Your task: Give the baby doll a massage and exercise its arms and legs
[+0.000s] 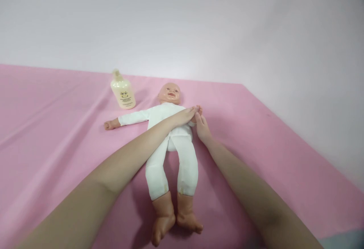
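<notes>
A pink sheet (57, 135) covers the bed, smooth w/ a few long soft creases running toward its left edge; pale wall behind, and the sheet's right edge runs diagonally down toward the near right corner. At the middle lies a baby doll (173, 142), face up, head toward the far edge, feet toward the near edge. It wears a white one-piece of soft knit cloth; head, hands and feet are bare tan plastic, glossy & hard-looking. One doll arm stretches out flat toward the left edge; the other is lifted at the doll's side, apparently because both of the person's hands have it.

The left hand (184, 117) reaches across the doll's chest, fingers long and nearly flat, tips resting on the doll's small hand. The right hand (202, 128) comes up from the right side, fingers lightly curled about the same doll hand or wrist. Whether either hand truly pinches it can't be told at this size; contact looks gentle, not a tight clasp.

Near the far edge, left of the doll's head and apart from it, stands a cream lotion bottle (123, 91), upright, rounded shoulders, small printed label, capped.
</notes>
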Tool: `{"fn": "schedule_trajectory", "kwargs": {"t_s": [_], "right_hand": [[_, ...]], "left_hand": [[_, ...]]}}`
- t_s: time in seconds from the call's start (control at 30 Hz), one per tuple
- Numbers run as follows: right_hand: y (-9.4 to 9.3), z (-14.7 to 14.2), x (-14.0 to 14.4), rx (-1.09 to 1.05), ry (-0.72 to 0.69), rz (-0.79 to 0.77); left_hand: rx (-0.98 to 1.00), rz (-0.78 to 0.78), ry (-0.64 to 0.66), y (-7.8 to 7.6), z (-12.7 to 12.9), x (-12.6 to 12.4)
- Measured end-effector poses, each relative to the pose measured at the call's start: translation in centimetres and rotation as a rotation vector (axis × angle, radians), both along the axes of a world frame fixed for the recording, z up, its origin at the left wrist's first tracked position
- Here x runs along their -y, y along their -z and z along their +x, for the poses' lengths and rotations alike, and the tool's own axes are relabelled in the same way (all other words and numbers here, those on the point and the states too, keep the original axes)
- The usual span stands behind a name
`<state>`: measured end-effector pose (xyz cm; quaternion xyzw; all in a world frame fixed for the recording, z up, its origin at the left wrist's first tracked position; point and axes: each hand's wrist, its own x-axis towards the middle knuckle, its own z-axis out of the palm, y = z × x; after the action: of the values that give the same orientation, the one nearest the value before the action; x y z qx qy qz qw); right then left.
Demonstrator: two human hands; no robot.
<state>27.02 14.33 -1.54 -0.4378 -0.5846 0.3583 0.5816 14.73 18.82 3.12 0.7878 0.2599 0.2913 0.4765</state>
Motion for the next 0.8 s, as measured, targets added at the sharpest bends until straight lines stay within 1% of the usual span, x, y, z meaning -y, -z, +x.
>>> {"fn": "schedule_trajectory", "kwargs": {"t_s": [0.57, 0.8], "right_hand": [[0.02, 0.01, -0.09, -0.001, -0.012, 0.003], [-0.10, -0.05, -0.01, 0.007, -0.003, 0.002]], "left_hand": [[-0.024, 0.015, -0.007, -0.30, -0.04, 0.17], [-0.044, 0.026, -0.015, 0.07, 0.03, -0.19]]}}
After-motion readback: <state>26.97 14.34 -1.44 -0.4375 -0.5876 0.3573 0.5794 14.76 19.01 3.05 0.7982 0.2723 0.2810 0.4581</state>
